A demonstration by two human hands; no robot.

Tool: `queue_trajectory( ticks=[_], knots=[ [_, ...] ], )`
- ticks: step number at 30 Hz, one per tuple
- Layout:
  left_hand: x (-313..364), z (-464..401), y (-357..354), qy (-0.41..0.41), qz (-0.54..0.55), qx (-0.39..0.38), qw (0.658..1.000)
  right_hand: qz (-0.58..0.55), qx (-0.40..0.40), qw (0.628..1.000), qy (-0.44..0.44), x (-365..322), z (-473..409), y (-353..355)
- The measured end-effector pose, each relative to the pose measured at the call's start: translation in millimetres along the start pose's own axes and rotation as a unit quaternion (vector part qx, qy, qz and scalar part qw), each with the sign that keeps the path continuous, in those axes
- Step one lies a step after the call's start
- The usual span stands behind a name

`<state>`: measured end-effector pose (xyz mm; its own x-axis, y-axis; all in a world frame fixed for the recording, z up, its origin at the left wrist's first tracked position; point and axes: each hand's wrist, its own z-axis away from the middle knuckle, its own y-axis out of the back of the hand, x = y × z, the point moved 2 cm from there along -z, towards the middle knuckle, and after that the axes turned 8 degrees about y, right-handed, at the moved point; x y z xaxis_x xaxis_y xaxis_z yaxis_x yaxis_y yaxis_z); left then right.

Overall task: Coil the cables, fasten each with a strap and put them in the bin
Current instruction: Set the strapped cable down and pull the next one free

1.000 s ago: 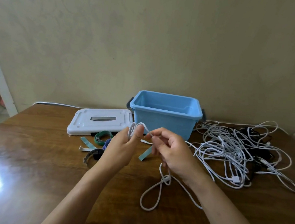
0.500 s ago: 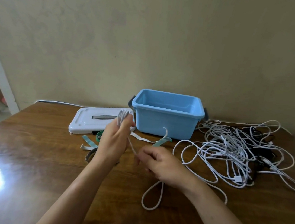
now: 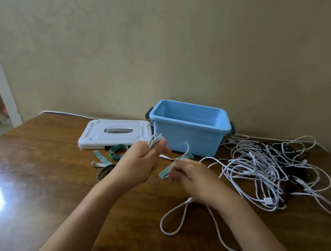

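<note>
Left hand [image 3: 135,163] fisted around small white cable coil [image 3: 155,140], loops poking above thumb. Right hand [image 3: 191,178] curled, pinching same cable's slack; loose loop [image 3: 172,219] on wooden table [image 3: 51,174]. Teal strap [image 3: 165,169] between hands. Blue bin [image 3: 189,128] behind, open. Tangled cable pile [image 3: 268,174] right.

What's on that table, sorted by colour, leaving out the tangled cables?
Blue: 1, the bin
White: 1, the lid
Green: 1, the rolled strap
Teal: 2, the flat straps
Dark: 1, the strap
Total: 6
</note>
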<state>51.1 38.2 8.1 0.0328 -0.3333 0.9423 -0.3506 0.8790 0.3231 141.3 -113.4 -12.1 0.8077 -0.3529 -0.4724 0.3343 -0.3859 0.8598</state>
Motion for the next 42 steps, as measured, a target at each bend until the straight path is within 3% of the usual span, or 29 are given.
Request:
queue_trajectory(
  ticks=[3, 5, 8, 12, 19, 27, 35, 42],
  knots=[
    [-5, -2, 1, 0.008, -0.044, -0.014, 0.999, 0.031, 0.102, 0.993, -0.049, 9, 6, 23],
    [-7, -4, -2, -0.016, -0.105, 0.014, 0.994, -0.044, 0.153, 0.984, -0.077, 11, 8, 26],
    [-11, -7, -7, -0.042, -0.206, 0.048, 0.976, -0.171, 0.157, 0.970, -0.073, 11, 3, 19],
    [-13, -7, -11, -0.027, -0.264, 0.037, 0.963, -0.266, 0.143, 0.951, -0.073, 10, 4, 17],
    [-9, -4, -15, -0.036, -0.317, 0.075, 0.945, -0.075, 0.231, 0.968, -0.064, 11, 6, 23],
    [-12, -8, -4, -0.076, -0.238, 0.165, 0.954, -0.031, 0.144, 0.981, -0.126, 11, 6, 21],
    [-21, -13, -6, 0.006, -0.152, 0.100, 0.983, -0.205, 0.153, 0.964, -0.067, 4, 8, 31],
    [-12, -5, -20, 0.036, 0.083, 0.041, 0.995, -0.118, 0.129, 0.985, -0.004, -19, 5, 6]
  ],
)
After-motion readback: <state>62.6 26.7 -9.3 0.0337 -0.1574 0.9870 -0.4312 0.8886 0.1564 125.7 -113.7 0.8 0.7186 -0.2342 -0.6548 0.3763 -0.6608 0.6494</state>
